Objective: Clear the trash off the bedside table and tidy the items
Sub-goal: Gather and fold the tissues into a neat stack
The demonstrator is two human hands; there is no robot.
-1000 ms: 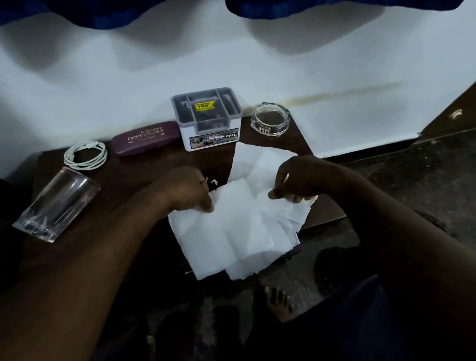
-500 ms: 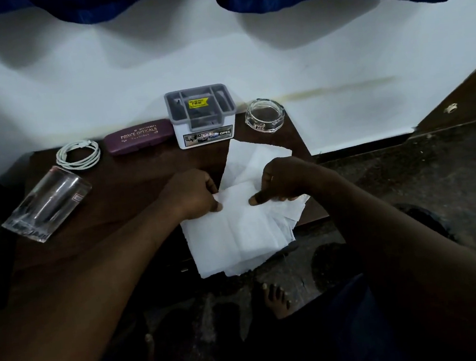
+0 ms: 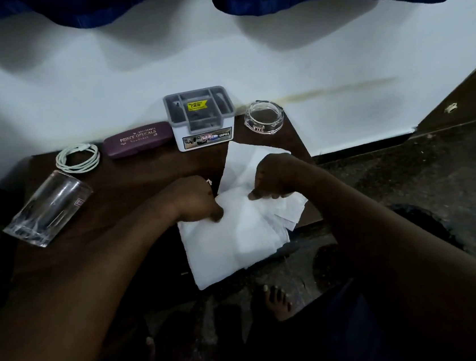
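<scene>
- Plainly, the white tissue sheets [image 3: 237, 234] sit at the near right part of the counter [image 3: 130, 186], their lower half hanging past its front edge over the floor.
- Both hands press on the upper part of the pile: the left hand [image 3: 194, 200] has its fingers curled and closed onto the paper at the left, while the right hand [image 3: 277, 175] pinches the paper near the middle with its fingertips drawn together.
- The sheets look thin, soft and very light. They should crumple or fold with little force, tear if tugged apart, and slide over one another, so a hold across the whole stack near its middle would likely gather them best.
- How many sheets are in the pile cannot be told. Several offset corners show at the right edge, so it is more than one.
- One glass tumbler [image 3: 48, 208] lies on its side at the left of the counter. It is rigid, smooth and breakable, and it may roll.
- One coiled white cable [image 3: 77, 157] lies behind the tumbler.
- One maroon spectacle case [image 3: 138, 139] rests along the wall, just beside one grey-and-white organiser box [image 3: 201, 119].
- One clear glass ashtray [image 3: 264, 117] stands at the right rear corner, apart from the tissues.
</scene>
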